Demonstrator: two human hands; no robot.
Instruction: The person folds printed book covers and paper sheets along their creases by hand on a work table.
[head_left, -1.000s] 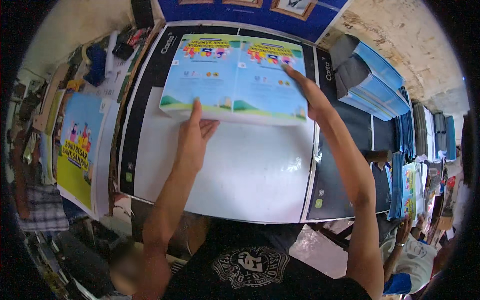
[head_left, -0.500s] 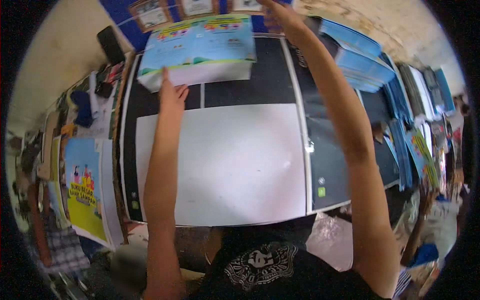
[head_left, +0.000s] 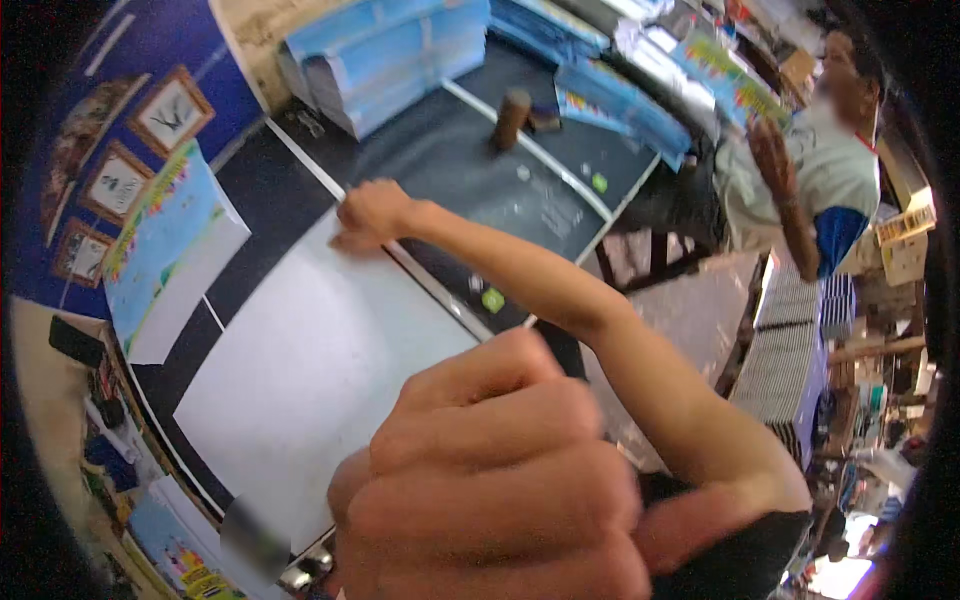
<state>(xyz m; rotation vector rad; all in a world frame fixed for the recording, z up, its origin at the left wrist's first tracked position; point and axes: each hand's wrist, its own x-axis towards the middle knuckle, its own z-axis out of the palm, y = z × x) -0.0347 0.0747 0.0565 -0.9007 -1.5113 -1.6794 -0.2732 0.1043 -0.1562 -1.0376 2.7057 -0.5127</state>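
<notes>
White sheet (head_left: pixel 270 370): at nine o'clock from the middle of the view, flat on the dark table (head_left: pixel 440 165); it lies perhaps as a smooth surface for working
Right hand (head_left: pixel 370 218): at ten o'clock, fingers bent downward at the sheet's edge, close to the light strip (head_left: pixel 308 165); it is blurred, so I cannot tell if it grips, presses or only hovers
Left hand (head_left: pixel 490 480): at six o'clock, very near the camera, folded into a fist with no object showing; the hands are well apart, and this one seems lifted, since it hides part of the sheet
Printed stack (head_left: pixel 170 255): between nine and ten o'clock, near the blue wall (head_left: pixel 190 30), with no hand on it; a dark band separates it from the sheet, which probably keeps the white surface uncovered
Blue piles (head_left: pixel 390 65): at eleven o'clock, laid flat, maybe to keep edges even
Brown cylinder (head_left: pixel 511 120): at twelve o'clock, upright, a stance that likely makes it easy to grasp
Co-worker (head_left: pixel 810 170): at two o'clock, one hand raised beside a colourful sheet (head_left: pixel 725 75)
</notes>
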